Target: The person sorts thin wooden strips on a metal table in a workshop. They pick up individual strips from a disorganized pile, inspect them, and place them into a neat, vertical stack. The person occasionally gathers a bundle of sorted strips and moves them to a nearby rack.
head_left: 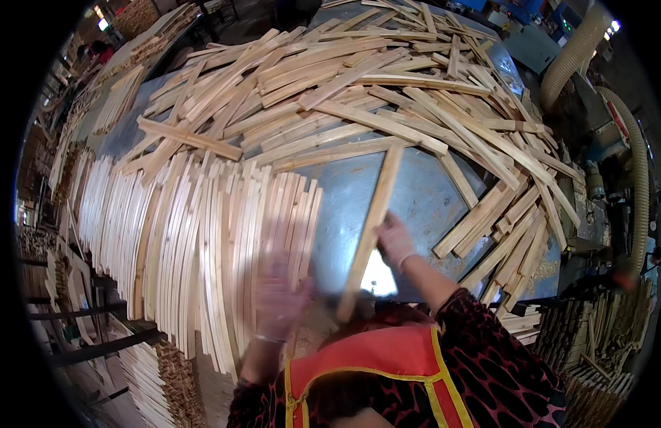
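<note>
Wooden slat (375, 214): judged light, stiff, dry, not fragile; best taken near mid-length, by the edges. Worker's right grip (395, 241) is closed on it there, at its 3-o'clock edge, above the tabletop (345, 192); its ends point to 12 and 7 o'clock. Left grip (280, 296), 8 o'clock, near the slat row (211, 242): blurred, cannot tell whether closed.

At upper right, a ribbed hose (574, 57) curves near a bright light (615, 26); upper left, perhaps a window (102, 23) glows.

Woodworking shop: stacked wooden strips (177, 246), ridged hose (573, 59)
</note>
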A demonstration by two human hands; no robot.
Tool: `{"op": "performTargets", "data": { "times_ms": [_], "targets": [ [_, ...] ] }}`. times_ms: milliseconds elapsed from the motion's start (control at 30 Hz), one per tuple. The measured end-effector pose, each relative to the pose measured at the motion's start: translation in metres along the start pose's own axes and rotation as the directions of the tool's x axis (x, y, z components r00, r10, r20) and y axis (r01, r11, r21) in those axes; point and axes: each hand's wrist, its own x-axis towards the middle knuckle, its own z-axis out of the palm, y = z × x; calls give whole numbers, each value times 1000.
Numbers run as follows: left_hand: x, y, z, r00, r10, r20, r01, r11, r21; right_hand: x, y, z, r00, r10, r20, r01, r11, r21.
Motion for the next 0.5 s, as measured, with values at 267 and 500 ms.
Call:
{"op": "performTargets", "data": {
  "times_ms": [267, 500],
  "targets": [
    [52, 79, 66, 814, -334, 475, 207, 931, 300, 103, -101, -15, 883, -389, 261, 468, 769, -436],
    [55, 61, 65, 872, -143, 468, -22, 944, 329, 262, -117, -113, 820, -484, 306, 375, 50, -926]
  ]
}}
